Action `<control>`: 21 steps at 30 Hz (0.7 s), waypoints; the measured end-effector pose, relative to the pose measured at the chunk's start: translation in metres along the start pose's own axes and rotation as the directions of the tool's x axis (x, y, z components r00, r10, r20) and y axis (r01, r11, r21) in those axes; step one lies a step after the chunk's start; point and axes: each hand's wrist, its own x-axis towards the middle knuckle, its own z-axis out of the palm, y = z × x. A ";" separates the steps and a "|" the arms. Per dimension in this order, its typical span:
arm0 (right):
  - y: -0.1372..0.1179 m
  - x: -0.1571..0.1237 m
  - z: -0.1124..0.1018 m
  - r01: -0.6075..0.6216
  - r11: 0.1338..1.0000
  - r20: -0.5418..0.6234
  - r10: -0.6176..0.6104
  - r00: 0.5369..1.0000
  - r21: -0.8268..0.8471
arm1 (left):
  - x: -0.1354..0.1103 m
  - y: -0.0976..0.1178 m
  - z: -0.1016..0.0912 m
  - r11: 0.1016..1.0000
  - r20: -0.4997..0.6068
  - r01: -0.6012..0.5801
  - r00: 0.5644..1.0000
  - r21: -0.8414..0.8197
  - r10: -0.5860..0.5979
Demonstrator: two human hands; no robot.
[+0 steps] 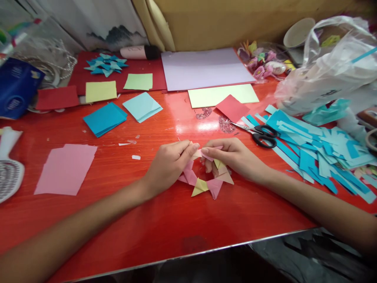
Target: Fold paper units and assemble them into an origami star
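A ring of folded pink and yellow paper pieces [206,182] lies on the red table [165,220] near its front edge. My left hand [169,163] pinches the ring's top left part between thumb and fingers. My right hand [232,155] pinches the top right part, its fingers closed on a pink fold. The two hands almost meet at the top of the ring. The lower half of the ring rests on the table between my wrists.
Black-handled scissors [259,133] lie right of my hands beside a heap of blue paper strips [318,153]. Pink sheets [66,169] lie at the left. Blue squares [104,118], pale blue squares [142,106], yellow, green and red sheets, a blue folded star [106,65] and a plastic bag [332,67] sit farther back.
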 end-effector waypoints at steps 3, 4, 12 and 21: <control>0.001 0.000 -0.001 -0.008 1.000 0.005 0.008 1.000 0.001 | 0.000 0.001 0.000 1.000 0.010 -0.007 1.000 0.015 0.007; 0.001 0.000 -0.001 -0.011 1.000 0.010 0.011 1.000 -0.003 | 0.000 0.001 0.000 1.000 0.011 -0.006 1.000 0.025 0.006; 0.001 0.000 -0.002 0.020 1.000 0.006 -0.020 1.000 -0.017 | 0.003 0.002 -0.001 1.000 0.068 -0.003 0.998 0.021 0.001; -0.004 -0.005 -0.004 0.263 0.935 -0.180 -0.309 0.934 -0.239 | 0.000 -0.002 -0.002 0.981 -0.054 -0.126 0.991 -0.147 0.120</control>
